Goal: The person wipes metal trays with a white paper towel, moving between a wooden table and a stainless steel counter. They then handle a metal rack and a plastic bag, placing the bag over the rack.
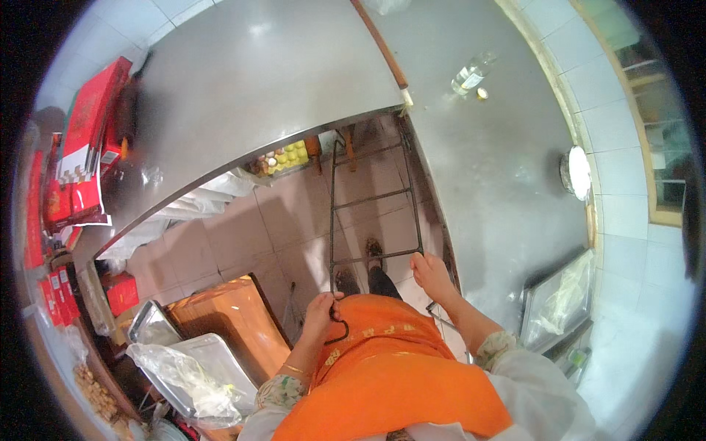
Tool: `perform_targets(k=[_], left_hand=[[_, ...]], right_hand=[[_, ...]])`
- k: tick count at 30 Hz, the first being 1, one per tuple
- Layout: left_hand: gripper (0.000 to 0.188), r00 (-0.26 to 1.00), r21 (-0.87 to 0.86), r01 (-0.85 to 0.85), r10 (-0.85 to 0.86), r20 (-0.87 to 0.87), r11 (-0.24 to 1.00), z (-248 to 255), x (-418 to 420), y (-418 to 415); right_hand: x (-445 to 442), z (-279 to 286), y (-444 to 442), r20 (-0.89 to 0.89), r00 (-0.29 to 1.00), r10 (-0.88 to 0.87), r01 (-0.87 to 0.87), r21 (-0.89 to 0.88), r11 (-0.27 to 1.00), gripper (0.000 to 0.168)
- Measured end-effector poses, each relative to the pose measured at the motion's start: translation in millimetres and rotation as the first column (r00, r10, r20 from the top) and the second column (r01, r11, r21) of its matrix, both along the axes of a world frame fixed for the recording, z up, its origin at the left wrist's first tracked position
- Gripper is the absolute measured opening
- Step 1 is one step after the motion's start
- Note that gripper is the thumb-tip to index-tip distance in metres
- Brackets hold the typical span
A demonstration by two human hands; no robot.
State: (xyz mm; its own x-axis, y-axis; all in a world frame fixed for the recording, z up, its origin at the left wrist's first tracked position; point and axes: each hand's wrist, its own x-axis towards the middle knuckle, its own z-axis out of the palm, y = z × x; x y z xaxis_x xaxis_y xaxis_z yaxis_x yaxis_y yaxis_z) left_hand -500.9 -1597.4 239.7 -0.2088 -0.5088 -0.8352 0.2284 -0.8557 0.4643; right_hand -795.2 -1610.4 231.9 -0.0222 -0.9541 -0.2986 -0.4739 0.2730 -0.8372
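Observation:
In front of my orange apron (380,353) I hold a dark metal rack frame (372,198), made of two long rails joined by several crossbars. My left hand (321,311) grips its left rail near a curved, hook-like end. On the other side my right hand (433,274) is closed around the right rail, just below the nearest crossbar. The frame's far end reaches under the corner where two metal tables meet. Below it my shoes show on the tiled floor (237,237).
A metal worktop (265,71) spans ahead; another worktop (496,165) at right bears a clear bottle (474,74), a cap (482,93) and a round bright object (576,172). Trays (198,358) with plastic film and an orange-brown board (237,308) stand lower left. Egg cartons (289,156) sit under the table.

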Motion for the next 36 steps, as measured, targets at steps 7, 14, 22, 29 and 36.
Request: perform_targets(k=[7,14,22,29,36], left_hand=[[0.024,0.915,-0.347,0.398,-0.394,0.086,0.849,32,34,13],[0.023,0.951,-0.091,0.135,-0.154,-0.266,0.987,58,66,20],[0.018,0.993,0.040,0.028,-0.023,-0.114,0.999,92,79,5],[0.018,0.998,0.085,0.048,-0.046,-0.032,0.995,105,85,32],[0.025,0.988,0.015,0.119,-0.117,-0.102,0.993,152,83,42]], right_hand=[[37,85,19,-0.002,0.999,-0.043,0.043,0.000,0.999,0.029],[60,109,32,0.274,0.924,-0.266,0.209,0.218,0.953,0.027],[75,81,7,0.508,0.826,-0.244,0.092,0.306,0.948,0.028],[77,8,60,-0.474,0.800,0.368,-0.470,-0.114,0.875,0.016],[73,125,69,-0.162,0.976,0.144,-0.190,-0.319,0.929,0.009]])
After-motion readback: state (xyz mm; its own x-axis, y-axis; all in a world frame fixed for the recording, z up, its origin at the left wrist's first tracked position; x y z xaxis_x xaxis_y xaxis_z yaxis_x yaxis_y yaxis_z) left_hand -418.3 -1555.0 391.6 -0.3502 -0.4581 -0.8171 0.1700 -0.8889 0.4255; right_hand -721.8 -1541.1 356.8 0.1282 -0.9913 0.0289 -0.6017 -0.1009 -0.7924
